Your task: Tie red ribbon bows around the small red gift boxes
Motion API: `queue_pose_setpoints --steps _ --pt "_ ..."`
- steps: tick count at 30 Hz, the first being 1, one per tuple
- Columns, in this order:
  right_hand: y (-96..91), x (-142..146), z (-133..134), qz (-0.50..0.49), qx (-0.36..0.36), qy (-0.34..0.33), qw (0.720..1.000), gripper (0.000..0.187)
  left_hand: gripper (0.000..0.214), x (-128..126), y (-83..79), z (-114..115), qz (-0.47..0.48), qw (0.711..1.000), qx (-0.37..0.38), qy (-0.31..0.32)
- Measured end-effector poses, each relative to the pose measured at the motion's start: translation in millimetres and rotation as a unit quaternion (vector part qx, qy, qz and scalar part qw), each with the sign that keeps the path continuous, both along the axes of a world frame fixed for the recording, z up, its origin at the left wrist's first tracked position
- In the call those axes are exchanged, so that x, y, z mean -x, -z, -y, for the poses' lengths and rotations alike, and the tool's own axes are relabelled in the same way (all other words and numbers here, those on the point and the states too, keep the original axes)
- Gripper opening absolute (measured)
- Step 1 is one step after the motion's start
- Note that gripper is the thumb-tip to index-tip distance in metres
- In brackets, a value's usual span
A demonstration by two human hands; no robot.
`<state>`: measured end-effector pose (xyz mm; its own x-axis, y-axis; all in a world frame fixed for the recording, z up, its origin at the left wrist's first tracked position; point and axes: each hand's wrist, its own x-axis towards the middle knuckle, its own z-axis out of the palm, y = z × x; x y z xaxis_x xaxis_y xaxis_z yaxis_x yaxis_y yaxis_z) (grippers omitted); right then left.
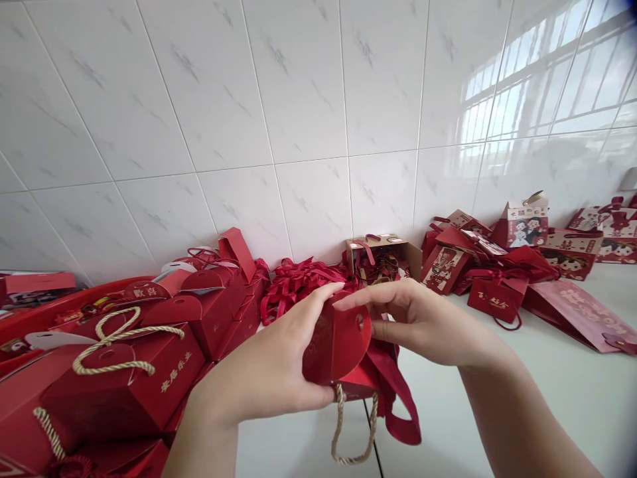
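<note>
A small red gift box point(332, 338) is held up between my two hands over the white table. My left hand point(276, 355) wraps round its left side, thumb below and fingers behind. With thumb and index finger, my right hand point(421, 322) grips the box near its rounded flap, which has a small hole. A gold rope handle point(338, 458) hangs beneath the box. A dark red ribbon point(408, 435) loops down at its right. The far side of the box and several fingertips are hidden.
Red boxes with gold rope point(107, 338) are piled at left beside a red basin point(30, 325). Behind the hands lie heaped red ribbons point(298, 279) and a cardboard box point(413, 255). Printed gift bags point(497, 299) crowd the right, against a tiled wall point(308, 99).
</note>
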<state>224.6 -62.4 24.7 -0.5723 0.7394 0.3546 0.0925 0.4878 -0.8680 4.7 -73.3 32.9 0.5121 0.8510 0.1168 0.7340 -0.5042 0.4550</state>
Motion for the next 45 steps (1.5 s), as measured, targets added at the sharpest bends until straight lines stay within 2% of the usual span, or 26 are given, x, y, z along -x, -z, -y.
queue_pose_setpoints --steps 6,11,14,18,21,28,34,37,39,42,43,44,45 --pt "-2.2 -1 0 0.001 0.011 -0.004 1.000 0.015 0.099 -1 -1.0 0 0.005 1.000 0.015 -0.007" --pt "-1.9 -4 -2 0.027 0.008 0.011 1.000 0.017 0.098 2 -1.7 -2 0.009 1.000 0.011 -0.005" --pt "-0.5 -3 -4 0.042 -0.002 0.050 0.998 0.015 0.100 5 -2.0 -4 0.011 1.000 0.011 -0.013" --pt "2.6 0 -6 0.041 -0.039 0.112 0.992 0.012 0.104 7 -2.4 -6 0.018 0.999 0.026 -0.033" --pt "4.7 2 -7 0.027 -0.073 0.130 0.988 0.011 0.104 8 -2.5 -9 0.036 0.998 0.038 -0.036" --pt "8.6 3 -11 0.016 -0.173 0.183 0.968 0.005 0.102 7 0.8 -20 0.087 0.991 0.099 0.009" --pt "6.7 -6 -16 0.067 -0.201 0.229 0.950 0.006 0.099 9 6.5 -33 0.082 0.991 0.102 0.017" --pt "4.2 -13 -16 0.001 -0.251 0.313 0.916 0.004 0.101 7 16.9 -44 0.109 0.987 0.116 0.024" --pt "2.2 -16 -15 -0.097 -0.309 0.394 0.860 0.002 0.106 1 29.1 -54 0.127 0.983 0.125 0.038" --pt "-1.2 -20 -11 -0.232 -0.365 0.504 0.747 0.005 0.115 -8 47.3 -68 0.108 0.982 0.149 0.043" --pt "-2.2 -21 -11 -0.257 -0.372 0.526 0.720 0.007 0.119 -10 50.7 -71 0.089 0.983 0.157 0.038" --pt "-2.8 -21 -11 -0.269 -0.374 0.537 0.706 0.007 0.123 -10 52.0 -72 0.071 0.984 0.160 0.030" --pt "-3.0 -21 -12 -0.272 -0.374 0.538 0.705 0.007 0.124 -10 51.2 -71 0.059 0.985 0.160 0.026"
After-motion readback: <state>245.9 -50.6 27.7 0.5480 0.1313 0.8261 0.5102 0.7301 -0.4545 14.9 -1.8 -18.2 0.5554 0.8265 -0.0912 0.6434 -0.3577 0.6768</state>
